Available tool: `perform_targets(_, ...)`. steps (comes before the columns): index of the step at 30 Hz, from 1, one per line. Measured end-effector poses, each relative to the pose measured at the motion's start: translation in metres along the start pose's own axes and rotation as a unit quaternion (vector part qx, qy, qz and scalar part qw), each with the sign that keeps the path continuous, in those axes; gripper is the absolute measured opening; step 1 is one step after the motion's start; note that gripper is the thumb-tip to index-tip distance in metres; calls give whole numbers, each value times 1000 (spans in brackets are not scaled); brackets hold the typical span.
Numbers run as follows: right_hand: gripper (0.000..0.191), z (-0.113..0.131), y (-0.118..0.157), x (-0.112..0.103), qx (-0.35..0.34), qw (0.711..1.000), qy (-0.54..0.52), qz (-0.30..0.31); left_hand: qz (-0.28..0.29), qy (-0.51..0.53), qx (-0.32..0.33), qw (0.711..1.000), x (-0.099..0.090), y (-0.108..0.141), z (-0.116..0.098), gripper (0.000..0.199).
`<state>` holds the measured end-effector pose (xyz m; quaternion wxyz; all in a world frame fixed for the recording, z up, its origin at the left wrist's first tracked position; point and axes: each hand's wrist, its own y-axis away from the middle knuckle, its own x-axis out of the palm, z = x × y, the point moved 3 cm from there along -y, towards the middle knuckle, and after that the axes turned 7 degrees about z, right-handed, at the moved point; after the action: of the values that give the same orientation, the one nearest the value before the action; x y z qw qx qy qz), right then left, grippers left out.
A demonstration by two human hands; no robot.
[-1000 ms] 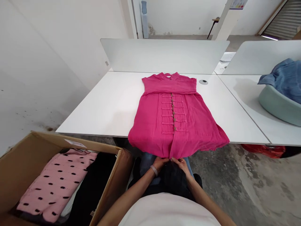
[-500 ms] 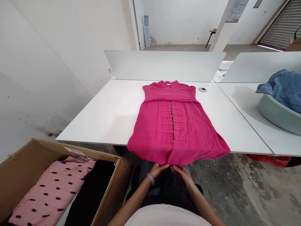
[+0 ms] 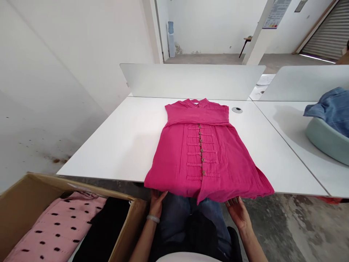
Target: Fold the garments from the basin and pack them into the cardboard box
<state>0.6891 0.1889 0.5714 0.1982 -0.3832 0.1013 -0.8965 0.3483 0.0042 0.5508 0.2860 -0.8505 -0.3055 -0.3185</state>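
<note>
A pink shirt (image 3: 174, 156) lies face up on the white table, its collar toward the back. A row of buttons with braided loops runs down its front. The sleeves lie folded across the upper chest, and the lower hem hangs over the table's front edge. My left hand (image 3: 156, 205) is at the left part of the hem, thumb apart, with its fingertips hidden under the cloth. Under the right part of the hem is my right hand (image 3: 240, 214), palm up and open, its fingertips partly covered by the shirt.
A cardboard box (image 3: 140, 214) at lower left holds a pink spotted garment (image 3: 51, 225) and black cloth (image 3: 109, 222). The table (image 3: 117, 145) has a low divider (image 3: 191, 82) at its back. At right, a pale green basin (image 3: 327, 140) holds blue cloth (image 3: 332, 109).
My hands have moved apart from the middle of the hem, one to each side. They have let go of the hem's centre. The view has shifted slightly.
</note>
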Motion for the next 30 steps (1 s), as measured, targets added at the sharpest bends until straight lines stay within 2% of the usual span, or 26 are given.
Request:
perform_targets(4, 29, -2, -3, -4, 3, 1000, -13, 2, 29, -19, -18, 999, -7, -5, 7, 62)
perform_targets(6, 26, -3, -2, -7, 2, 1000, -4, -1, 32, -35, -22, 999, -13, -3, 9, 65)
perform_targets(9, 22, 0, -3, -8, -10, 1000, -14, 10, 6, -40, 12, 999, -19, -2, 4, 75)
perform_targets(12, 26, 6, -9, -11, -22, 998, -51, 4, -2, -56, 35, 998, -19, -4, -3, 76)
perform_targets(17, 36, 0, -13, -39, 21, 997, -6, -79, 0, -126, -1, 992, -16, -1, -3, 59)
perform_targets(20, 36, -3, -9, -47, 18, 998, 14, -66, -2, -134, 2, 991, -14, 5, -7, 52)
perform_targets(23, 42, 10, -5, -43, -38, 998, 3, -56, 8, -127, 3, 992, -12, 7, -18, 48)
perform_targets(26, 42, 35, -3, -41, -96, 993, 23, -59, 19, -157, -7, 987, -10, 5, -29, 48)
perform_targets(30, 33, 71, 1, -55, -133, 984, 108, -48, 4, -205, -9, 979, -9, 8, -36, 58)
